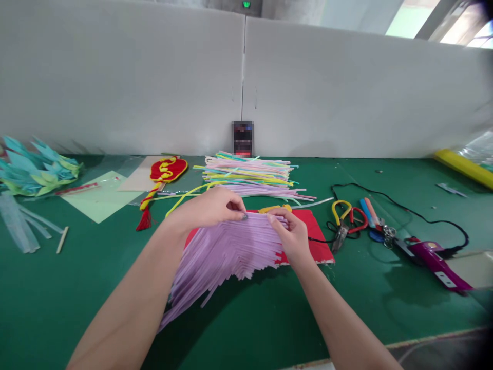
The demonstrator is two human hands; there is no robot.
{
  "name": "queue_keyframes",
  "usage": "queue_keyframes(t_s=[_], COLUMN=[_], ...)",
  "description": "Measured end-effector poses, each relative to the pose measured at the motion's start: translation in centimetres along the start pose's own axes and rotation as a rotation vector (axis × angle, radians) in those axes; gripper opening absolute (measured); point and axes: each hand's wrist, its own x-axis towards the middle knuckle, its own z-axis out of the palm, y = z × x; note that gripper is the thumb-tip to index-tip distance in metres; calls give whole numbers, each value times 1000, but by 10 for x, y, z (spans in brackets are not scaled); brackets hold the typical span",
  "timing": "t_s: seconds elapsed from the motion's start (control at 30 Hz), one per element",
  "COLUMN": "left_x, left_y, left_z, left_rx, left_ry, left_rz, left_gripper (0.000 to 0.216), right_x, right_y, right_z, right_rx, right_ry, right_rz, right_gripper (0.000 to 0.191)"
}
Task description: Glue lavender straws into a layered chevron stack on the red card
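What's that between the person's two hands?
Lavender strips, laid side by side, span the gap between the left hand and the right hand, as the head view shows.

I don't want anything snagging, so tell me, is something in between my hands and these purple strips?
Nothing visible is. Your left hand and right hand both touch the purple strips directly, near their upper edge. The red sheet shows behind the strips, and the pliers lie off to the right.

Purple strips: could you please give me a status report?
Left hand, right hand: both holding upper edge. Purple strips: fanned out. Red sheet: partly hidden behind.
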Motion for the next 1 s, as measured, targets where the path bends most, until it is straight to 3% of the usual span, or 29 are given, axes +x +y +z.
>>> queue_keyframes(t_s=[0.13,0.33,0.57,1.0], left_x=[0,0,3,4], left_y=[1,3,-3,4], left_z=[-1,0,-2,3], left_rx=[9,-14,38,17], left_ry=[24,34,124,89], left_rz=[-15,-17,-52,-27], left_gripper=[15,16,17,16], right_x=[1,2,5,4], right_y=[3,8,11,10], right_z=[0,1,1,3], right_rx=[7,35,213,356], right_ry=[-29,40,-2,-7], right_rz=[16,103,245,330], right_gripper=[17,25,34,29])
